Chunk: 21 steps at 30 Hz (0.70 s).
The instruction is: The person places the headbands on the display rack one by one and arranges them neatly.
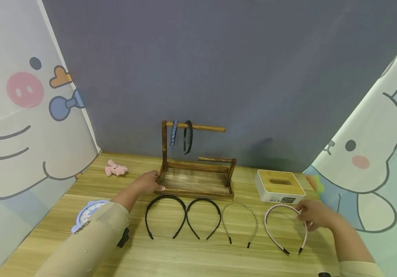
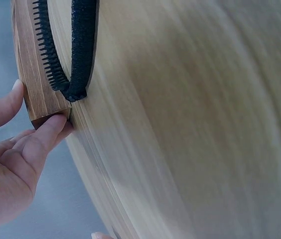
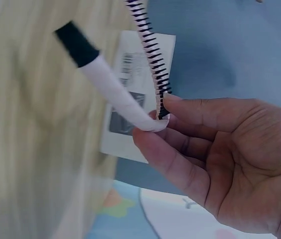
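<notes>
In the head view my left hand [image 1: 149,182] holds the left end of a wooden rack [image 1: 194,192]. The left wrist view has its thumb on one side of the wood [image 2: 46,89] and its fingers against the end. My right hand [image 1: 314,214] pinches a pale pink toothed headband [image 1: 268,223] by its right side, near the table's right edge. In the right wrist view, thumb and fingers [image 3: 170,154] close round the pale headband [image 3: 120,99]. A blue patterned headband [image 1: 173,136] and a black headband [image 1: 189,137] hang on the rack's upper bar.
Before the rack lie two black headbands [image 1: 166,197] [image 1: 203,200] and a thin beaded-looking one [image 1: 239,204]. A white tissue box with a wooden lid [image 1: 279,184] stands back right. At left are a pink plush toy [image 1: 116,168] and a blue dial [image 1: 89,211], partly covered by my sleeve.
</notes>
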### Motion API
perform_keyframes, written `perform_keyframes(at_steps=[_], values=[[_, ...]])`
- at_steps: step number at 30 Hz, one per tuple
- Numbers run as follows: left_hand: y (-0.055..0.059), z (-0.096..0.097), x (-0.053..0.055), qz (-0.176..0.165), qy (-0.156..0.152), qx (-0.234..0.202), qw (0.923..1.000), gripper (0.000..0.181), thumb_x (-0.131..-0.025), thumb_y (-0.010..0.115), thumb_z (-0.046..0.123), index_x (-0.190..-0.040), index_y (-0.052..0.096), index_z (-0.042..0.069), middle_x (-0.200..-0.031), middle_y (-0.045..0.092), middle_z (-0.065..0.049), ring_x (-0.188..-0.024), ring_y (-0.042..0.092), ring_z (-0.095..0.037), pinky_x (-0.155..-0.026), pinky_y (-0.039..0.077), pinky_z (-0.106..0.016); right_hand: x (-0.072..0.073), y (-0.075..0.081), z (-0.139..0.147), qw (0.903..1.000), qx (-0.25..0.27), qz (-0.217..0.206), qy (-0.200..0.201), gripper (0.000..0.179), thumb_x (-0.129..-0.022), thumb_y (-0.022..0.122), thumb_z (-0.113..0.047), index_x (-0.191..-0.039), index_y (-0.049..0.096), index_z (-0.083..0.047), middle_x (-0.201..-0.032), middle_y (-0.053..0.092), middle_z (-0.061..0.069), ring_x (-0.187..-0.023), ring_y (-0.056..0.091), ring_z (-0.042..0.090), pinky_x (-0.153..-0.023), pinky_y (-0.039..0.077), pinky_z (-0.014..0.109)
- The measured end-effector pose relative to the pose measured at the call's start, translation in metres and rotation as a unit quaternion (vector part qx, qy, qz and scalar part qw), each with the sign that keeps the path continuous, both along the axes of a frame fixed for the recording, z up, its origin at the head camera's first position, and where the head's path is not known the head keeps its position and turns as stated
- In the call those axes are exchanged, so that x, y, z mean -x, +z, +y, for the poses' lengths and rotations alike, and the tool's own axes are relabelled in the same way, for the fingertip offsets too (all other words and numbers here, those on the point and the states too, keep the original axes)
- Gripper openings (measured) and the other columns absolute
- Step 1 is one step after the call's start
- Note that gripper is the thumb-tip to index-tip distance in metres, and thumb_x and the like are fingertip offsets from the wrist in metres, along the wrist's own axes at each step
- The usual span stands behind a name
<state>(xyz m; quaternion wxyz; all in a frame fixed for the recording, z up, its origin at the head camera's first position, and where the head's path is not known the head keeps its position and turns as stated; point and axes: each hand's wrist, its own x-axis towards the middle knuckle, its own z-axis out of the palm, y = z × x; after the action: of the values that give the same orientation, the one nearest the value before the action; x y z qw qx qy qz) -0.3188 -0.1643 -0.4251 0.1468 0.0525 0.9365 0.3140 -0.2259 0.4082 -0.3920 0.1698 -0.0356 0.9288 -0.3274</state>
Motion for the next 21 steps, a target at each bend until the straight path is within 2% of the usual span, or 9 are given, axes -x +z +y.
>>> perform_keyframes(at_steps=[5,12,18,21], values=[[-0.001,-0.001,0.0,0.001,0.0,-0.001,1.0,0.071,-0.093,0.069,0.025,-0.149,0.035,-0.001,-0.149,0.04,-0.026,-0.132,0.043,-0.047,-0.101,0.043,-0.059,-0.002,0.017,-0.005,0.9996,0.013,-0.006,0.023,0.031,-0.092,0.06,0.0,-0.115,0.052,0.018,-0.091,0.061,0.016,-0.075,0.063,0.025,-0.062,0.06,0.039],[-0.001,-0.001,0.0,-0.002,0.003,-0.003,1.0,0.072,-0.093,0.069,0.025,-0.15,0.034,-0.001,-0.149,0.04,-0.026,-0.133,0.042,-0.047,-0.102,0.042,-0.059,-0.01,0.04,-0.017,0.9971,0.026,-0.014,0.07,0.023,-0.092,0.065,-0.008,-0.105,0.051,0.005,-0.084,0.053,0.01,-0.071,0.056,0.02,-0.06,0.058,0.037],[-0.002,-0.001,0.001,-0.001,0.002,-0.007,1.0,0.071,-0.093,0.069,0.025,-0.149,0.035,-0.001,-0.15,0.04,-0.026,-0.133,0.042,-0.047,-0.103,0.042,-0.059,-0.013,0.053,-0.027,0.9941,0.041,-0.022,0.098,0.03,-0.091,0.069,-0.016,-0.101,0.049,0.003,-0.083,0.055,0.01,-0.069,0.058,0.019,-0.061,0.058,0.036],[-0.003,-0.001,0.002,0.0,0.002,-0.004,1.0,0.071,-0.093,0.07,0.026,-0.149,0.035,0.0,-0.15,0.04,-0.026,-0.133,0.043,-0.046,-0.102,0.042,-0.059,-0.012,0.058,-0.032,0.9924,0.055,-0.024,0.107,0.028,-0.093,0.067,-0.013,-0.102,0.048,0.005,-0.085,0.057,0.011,-0.072,0.061,0.02,-0.063,0.058,0.036]])
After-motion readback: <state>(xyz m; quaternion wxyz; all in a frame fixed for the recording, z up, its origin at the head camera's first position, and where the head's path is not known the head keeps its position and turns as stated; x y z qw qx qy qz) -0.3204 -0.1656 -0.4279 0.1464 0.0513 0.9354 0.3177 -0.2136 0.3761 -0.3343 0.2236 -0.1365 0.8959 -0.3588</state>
